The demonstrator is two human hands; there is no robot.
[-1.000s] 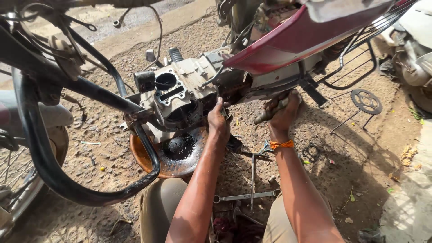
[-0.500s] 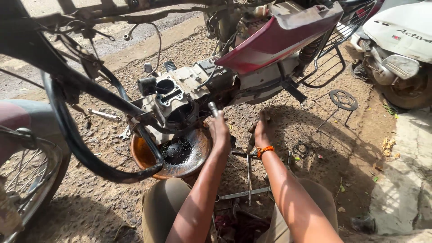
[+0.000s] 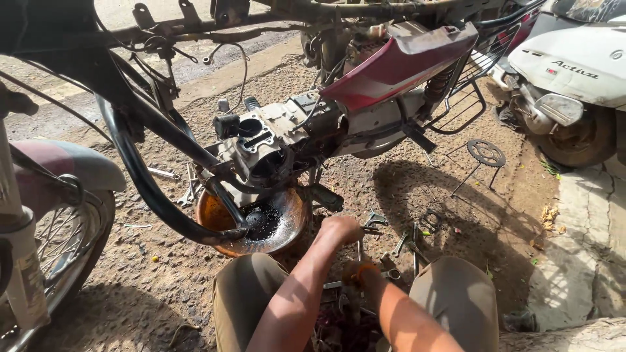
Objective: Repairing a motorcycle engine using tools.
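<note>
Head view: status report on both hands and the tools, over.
Left hand closed over spanners on ground. Right hand low among tools, grip unclear. Oil pan close beside.

Roadside motorcycle repair spot, outdoors. Stripped motorcycle (image 3: 365,85) with bare engine (image 3: 261,143) over oil drain pan (image 3: 287,215). Spanners (image 3: 375,221) and sprocket (image 3: 486,153) scattered on gravel ground (image 3: 163,287). White scooter (image 3: 567,65) parked beside.

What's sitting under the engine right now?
A round orange pan sits on the gravel under the engine, with dark oil pooled inside. The frame tube crosses its near rim, and the engine hides the pan's far edge.
</note>
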